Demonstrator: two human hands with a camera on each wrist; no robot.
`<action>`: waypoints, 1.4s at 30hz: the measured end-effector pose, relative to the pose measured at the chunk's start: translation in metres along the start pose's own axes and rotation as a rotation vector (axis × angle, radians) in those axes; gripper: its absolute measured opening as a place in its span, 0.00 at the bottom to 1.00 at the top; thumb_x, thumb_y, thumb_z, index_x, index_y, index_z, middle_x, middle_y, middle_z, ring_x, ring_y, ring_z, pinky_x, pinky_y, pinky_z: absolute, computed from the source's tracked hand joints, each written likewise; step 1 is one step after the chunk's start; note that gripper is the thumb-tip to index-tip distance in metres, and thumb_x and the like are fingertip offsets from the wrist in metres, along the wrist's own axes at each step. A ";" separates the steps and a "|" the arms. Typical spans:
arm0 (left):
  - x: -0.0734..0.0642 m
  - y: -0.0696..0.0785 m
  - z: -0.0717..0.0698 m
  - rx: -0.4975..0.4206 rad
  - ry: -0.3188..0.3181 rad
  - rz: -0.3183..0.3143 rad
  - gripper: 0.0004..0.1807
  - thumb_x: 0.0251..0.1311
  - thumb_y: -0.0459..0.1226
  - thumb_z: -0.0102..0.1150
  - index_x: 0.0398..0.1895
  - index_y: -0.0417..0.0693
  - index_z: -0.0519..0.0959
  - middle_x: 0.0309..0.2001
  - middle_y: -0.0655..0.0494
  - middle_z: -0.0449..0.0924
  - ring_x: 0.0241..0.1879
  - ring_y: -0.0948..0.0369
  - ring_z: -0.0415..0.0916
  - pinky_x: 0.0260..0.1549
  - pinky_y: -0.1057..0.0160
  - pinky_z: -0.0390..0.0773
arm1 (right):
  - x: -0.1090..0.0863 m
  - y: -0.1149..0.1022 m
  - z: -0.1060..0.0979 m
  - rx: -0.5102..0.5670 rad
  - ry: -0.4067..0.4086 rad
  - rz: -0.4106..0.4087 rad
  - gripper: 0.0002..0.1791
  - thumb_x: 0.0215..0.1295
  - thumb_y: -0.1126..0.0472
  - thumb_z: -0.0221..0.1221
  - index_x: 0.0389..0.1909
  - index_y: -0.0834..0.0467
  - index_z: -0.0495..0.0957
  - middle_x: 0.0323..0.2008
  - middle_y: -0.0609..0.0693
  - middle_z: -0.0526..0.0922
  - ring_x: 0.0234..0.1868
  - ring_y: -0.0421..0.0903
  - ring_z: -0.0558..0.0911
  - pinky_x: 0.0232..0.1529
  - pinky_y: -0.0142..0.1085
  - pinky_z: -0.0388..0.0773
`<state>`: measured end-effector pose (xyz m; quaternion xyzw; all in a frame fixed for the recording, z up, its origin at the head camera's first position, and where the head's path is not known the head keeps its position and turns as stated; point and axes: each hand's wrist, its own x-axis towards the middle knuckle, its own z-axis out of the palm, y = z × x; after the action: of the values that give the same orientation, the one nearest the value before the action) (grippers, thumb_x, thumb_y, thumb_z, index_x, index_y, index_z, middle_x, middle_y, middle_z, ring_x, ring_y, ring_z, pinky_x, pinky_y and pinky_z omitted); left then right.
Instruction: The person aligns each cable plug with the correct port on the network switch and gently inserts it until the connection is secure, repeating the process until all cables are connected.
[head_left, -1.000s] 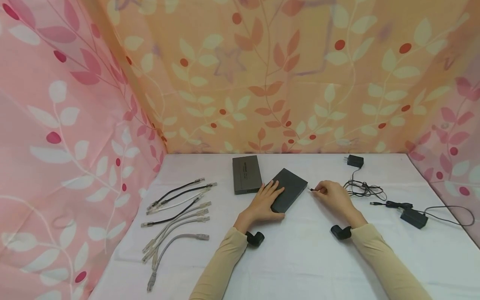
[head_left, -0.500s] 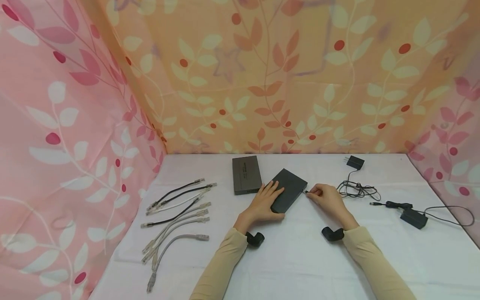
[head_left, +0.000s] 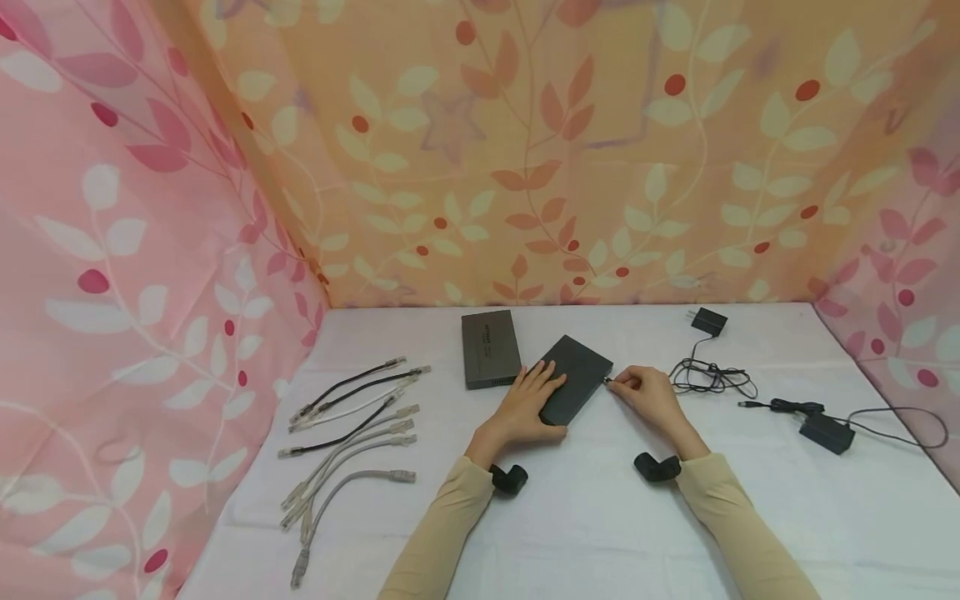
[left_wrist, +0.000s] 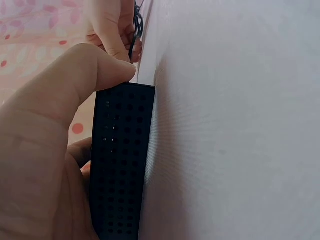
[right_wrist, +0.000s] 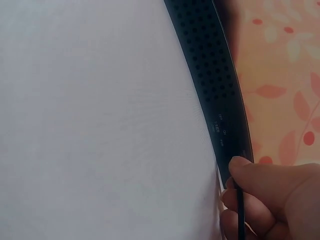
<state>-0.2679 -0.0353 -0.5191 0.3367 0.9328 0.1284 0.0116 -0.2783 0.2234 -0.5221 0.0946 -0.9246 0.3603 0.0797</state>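
A dark network switch (head_left: pixel 581 375) lies at an angle on the white table. My left hand (head_left: pixel 523 407) rests on it, fingers spread over its top and thumb at the near corner; the left wrist view shows its perforated side (left_wrist: pixel 120 165). My right hand (head_left: pixel 654 402) pinches the plug end of a thin black power cord (right_wrist: pixel 241 212) at the switch's right side, beside printed OFF and ON marks. The fingertips hide the plug's tip, so how deep it sits cannot be told. A coiled cord runs from there to a black power adapter (head_left: pixel 708 322).
Behind my left hand lies another grey switch (head_left: pixel 491 350). Several short network cables (head_left: pixel 352 433), black, white and grey, are spread at the left. At the right sits a second power adapter (head_left: pixel 827 433) with its cord. Patterned cloth (head_left: pixel 450 167) hangs around the table.
My right hand has moved left with the plug, from a gap beside the switch to its side. The coiled cord has been drawn slightly left. My left hand has stayed on the switch.
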 end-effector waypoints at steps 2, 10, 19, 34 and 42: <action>0.000 0.000 -0.001 0.004 0.000 0.002 0.50 0.49 0.62 0.56 0.73 0.56 0.49 0.74 0.53 0.39 0.73 0.57 0.32 0.69 0.51 0.36 | 0.001 -0.001 0.000 0.009 0.007 -0.005 0.06 0.56 0.58 0.65 0.25 0.57 0.82 0.18 0.46 0.80 0.21 0.42 0.71 0.26 0.34 0.65; 0.001 0.000 0.001 0.014 0.008 0.005 0.49 0.49 0.62 0.56 0.72 0.56 0.50 0.74 0.53 0.40 0.73 0.57 0.33 0.69 0.49 0.34 | 0.004 -0.005 0.001 0.019 0.013 -0.001 0.07 0.56 0.58 0.65 0.25 0.58 0.81 0.17 0.46 0.78 0.21 0.42 0.71 0.25 0.34 0.65; 0.000 0.003 -0.003 0.000 0.011 -0.004 0.49 0.48 0.60 0.56 0.72 0.56 0.51 0.74 0.53 0.41 0.73 0.57 0.34 0.68 0.48 0.34 | 0.005 -0.001 0.004 0.033 0.027 0.005 0.08 0.55 0.58 0.65 0.24 0.58 0.81 0.18 0.47 0.79 0.20 0.41 0.71 0.25 0.33 0.65; -0.005 0.000 -0.005 -0.048 -0.024 0.010 0.50 0.50 0.64 0.55 0.73 0.56 0.48 0.74 0.54 0.38 0.73 0.58 0.32 0.69 0.51 0.35 | -0.002 -0.011 0.001 -0.019 -0.011 0.013 0.07 0.58 0.58 0.63 0.32 0.59 0.80 0.25 0.49 0.79 0.25 0.42 0.74 0.28 0.34 0.69; -0.012 -0.010 -0.016 -0.164 -0.041 0.047 0.49 0.48 0.63 0.60 0.71 0.56 0.54 0.73 0.56 0.45 0.73 0.60 0.38 0.69 0.53 0.38 | -0.008 -0.030 -0.004 -0.055 0.023 -0.003 0.18 0.62 0.57 0.59 0.49 0.64 0.76 0.44 0.61 0.78 0.43 0.56 0.79 0.42 0.50 0.75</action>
<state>-0.2667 -0.0537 -0.5071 0.3588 0.9106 0.1975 0.0552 -0.2631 0.2051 -0.5011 0.0897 -0.9331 0.3354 0.0936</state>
